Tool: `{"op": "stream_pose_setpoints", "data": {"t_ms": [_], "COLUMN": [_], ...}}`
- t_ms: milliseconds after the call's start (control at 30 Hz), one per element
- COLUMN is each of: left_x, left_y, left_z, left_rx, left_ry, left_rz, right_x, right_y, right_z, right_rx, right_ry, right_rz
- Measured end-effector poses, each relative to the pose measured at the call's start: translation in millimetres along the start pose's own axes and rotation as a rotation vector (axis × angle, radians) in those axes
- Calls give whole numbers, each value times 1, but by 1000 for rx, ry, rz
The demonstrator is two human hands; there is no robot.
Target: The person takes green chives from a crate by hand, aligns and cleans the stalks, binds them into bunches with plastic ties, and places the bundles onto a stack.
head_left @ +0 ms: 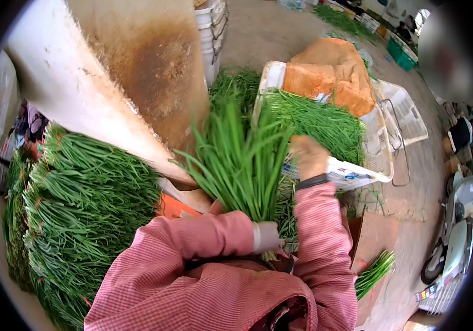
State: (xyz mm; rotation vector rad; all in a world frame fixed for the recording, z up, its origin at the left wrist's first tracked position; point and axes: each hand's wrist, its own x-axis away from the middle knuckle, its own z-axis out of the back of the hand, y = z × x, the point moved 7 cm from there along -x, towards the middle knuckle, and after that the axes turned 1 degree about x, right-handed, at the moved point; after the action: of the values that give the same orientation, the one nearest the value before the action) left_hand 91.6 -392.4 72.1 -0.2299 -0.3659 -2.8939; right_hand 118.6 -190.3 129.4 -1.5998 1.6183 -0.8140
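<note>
A large bunch of long green leaves, like garlic chives [242, 171], stands upright in front of my chest, its upper leaves blurred by motion. My left forearm crosses its lower part, ending in a grey cuff [265, 237]. Pale stem ends poke out below that cuff, and the bunch is held there by my left hand, whose fingers are hidden. My right hand [309, 157] is at the right side of the bunch, over the near rim of a white plastic crate [352, 175]. Motion smears its fingers, so their pose is unclear. Loose chives [319, 124] fill the crate.
Tied chive bunches [93, 204] are piled high at left beside a stained board [154, 71]. Brown paper [330, 71] covers part of the crate. Stacked white crates [212, 38] stand behind. A small bunch [374, 273] lies at lower right; a scooter [457, 215] is farther right.
</note>
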Motion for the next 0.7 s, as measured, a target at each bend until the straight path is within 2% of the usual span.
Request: {"op": "stream_pose_setpoints", "data": {"t_ms": [33, 67, 100, 133, 167, 200, 233, 267, 333, 400, 467, 533, 567, 600, 633, 667, 700], "left_x": [9, 21, 45, 63, 90, 117, 139, 155, 180, 178, 162, 136, 123, 113, 110, 109, 113], "left_y": [-8, -17, -35, -61, -95, -126, -145, -139, -149, -140, -125, -117, -114, -114, -119, -123, -127], "left_z": [28, 61, 111, 145, 173, 204, 231, 259, 292, 315, 326, 323, 320, 316, 308, 299, 291], "left_rx": [169, 371, 468, 685, 1014, 1136, 1252, 1509, 1529, 1556, 1528, 1576, 1597, 1608, 1619, 1629, 1682], "left_ry": [34, 308, 566, 596, 675, 786, 899, 1032, 1357, 1346, 1301, 1187, 1157, 1166, 1195, 1229, 1296], "left_rz": [34, -70, -49, -60, 61, 22, -13, -108, -248, -331, -310, -300, -303, -338, -295, -251, -274], "right_x": [-7, -9, -10, -5, 6, 10, 12, 21, 35, 51, 63, 57, 52, 49, 54, 56, 58], "right_y": [-22, -46, -61, -74, -85, -91, -109, -129, -173, -208, -215, -205, -186, -158, -142, -119, -77], "right_z": [27, 53, 69, 80, 80, 82, 63, 45, -19, -77, -121, -144, -146, -141, -129, -103, -65], "right_rx": [280, 564, 1073, 1573, 1775, 1770, 1612, 1418, 969, 864, 561, 729, 768, 779, 885, 923, 802], "right_ry": [73, 156, 82, 0, -55, -33, -53, -71, -212, -339, -463, -481, -493, -542, -483, -461, -496], "right_rz": [131, 258, 143, -6, -222, -214, 180, 561, 501, 649, 683, 794, 716, 439, 518, 339, 22]}}
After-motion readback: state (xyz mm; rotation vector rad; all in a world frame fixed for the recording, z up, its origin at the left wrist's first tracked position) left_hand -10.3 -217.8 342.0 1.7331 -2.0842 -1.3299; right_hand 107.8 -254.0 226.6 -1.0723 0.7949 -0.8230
